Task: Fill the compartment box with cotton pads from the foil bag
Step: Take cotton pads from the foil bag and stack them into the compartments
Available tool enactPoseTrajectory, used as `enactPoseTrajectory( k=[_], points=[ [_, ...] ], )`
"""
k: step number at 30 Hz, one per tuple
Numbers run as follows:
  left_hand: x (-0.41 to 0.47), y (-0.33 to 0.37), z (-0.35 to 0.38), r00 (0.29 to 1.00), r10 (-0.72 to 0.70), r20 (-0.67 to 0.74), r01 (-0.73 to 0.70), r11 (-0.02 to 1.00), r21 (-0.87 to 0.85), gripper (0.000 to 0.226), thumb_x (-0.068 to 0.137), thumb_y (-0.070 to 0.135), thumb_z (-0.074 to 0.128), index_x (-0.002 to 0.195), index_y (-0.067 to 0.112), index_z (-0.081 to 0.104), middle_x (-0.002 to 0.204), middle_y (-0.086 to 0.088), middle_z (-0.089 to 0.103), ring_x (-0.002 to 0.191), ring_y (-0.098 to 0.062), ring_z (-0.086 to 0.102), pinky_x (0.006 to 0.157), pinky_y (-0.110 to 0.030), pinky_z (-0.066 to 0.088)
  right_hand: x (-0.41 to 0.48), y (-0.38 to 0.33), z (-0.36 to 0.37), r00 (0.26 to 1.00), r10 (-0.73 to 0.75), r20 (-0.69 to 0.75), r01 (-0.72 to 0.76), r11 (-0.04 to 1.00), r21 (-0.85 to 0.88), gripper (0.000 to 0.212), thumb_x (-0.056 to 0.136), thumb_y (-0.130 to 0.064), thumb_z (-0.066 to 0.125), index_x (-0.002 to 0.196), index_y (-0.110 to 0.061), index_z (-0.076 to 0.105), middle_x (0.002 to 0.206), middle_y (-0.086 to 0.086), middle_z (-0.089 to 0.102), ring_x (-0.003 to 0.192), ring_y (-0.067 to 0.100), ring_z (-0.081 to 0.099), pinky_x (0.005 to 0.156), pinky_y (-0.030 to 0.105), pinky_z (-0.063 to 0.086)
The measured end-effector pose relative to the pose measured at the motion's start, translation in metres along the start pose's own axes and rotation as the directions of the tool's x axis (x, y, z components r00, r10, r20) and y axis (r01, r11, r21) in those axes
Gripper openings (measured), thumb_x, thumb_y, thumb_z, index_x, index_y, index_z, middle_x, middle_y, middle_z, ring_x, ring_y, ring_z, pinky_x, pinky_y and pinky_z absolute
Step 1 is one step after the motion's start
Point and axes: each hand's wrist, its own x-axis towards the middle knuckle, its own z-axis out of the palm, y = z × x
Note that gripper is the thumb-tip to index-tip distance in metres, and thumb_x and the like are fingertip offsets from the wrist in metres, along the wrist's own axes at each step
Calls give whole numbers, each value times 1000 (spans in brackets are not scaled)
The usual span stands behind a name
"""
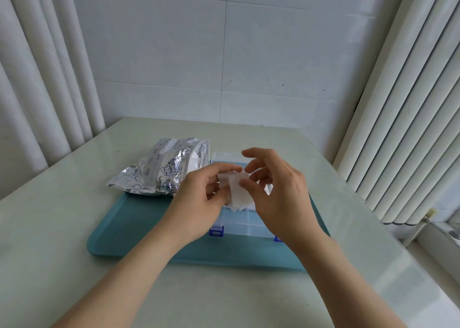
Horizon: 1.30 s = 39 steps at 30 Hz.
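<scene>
A crinkled silver foil bag (159, 171) with blue drawings lies at the tray's far left, its mouth open to the right with white pads showing inside. A clear compartment box (242, 224) with blue latches sits on the teal tray (139, 230), its lid raised at the back. Above the box both hands meet on a small stack of white cotton pads (239, 190). My left hand (201, 200) grips the stack from the left. My right hand (276, 193) pinches the top pad with thumb and fingers. A few pads lie in the box under my hands.
The tray rests on a pale green table (62, 228) set against a white tiled wall. White vertical blinds (403, 118) hang on the left and right, and a window sill runs along the right edge.
</scene>
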Motion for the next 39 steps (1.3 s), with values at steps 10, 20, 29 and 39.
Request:
enactPoseTrajectory(
  k=[10,20,29,39],
  points=[
    [-1,4,0,1000,-18,22,19,999,-26,50,99,-14,57,128,25,71,113,1,79,104,-21,77,90,-44,64,-2,2,8,998,-9,-68,3,996,-86,31,91,-4,77,115,-23,73,98,-10,66,81,2,62,74,7,45],
    [-1,6,-2,1000,-29,-7,28,999,-46,47,98,-11,62,128,24,71,110,2,80,92,-26,77,90,-44,64,-5,-1,9,1000,3,-11,-4,994,-113,46,88,-8,82,128,-28,68,107,-13,63,97,-2,58,84,5,41],
    [2,5,-3,998,-62,-1,61,986,-154,41,102,-6,62,133,20,68,111,-2,81,99,-37,76,95,-47,62,-4,-1,8,992,-79,-95,65,988,-141,28,88,-6,83,110,-22,79,95,-10,68,87,2,61,77,11,46],
    [1,10,-5,990,-134,-51,111,944,-309,37,102,-6,59,126,19,71,103,-9,82,95,-26,79,82,-34,63,0,-2,5,983,152,-104,-144,986,87,18,91,-9,78,93,-26,78,85,-14,74,81,6,69,71,20,51]
  ],
)
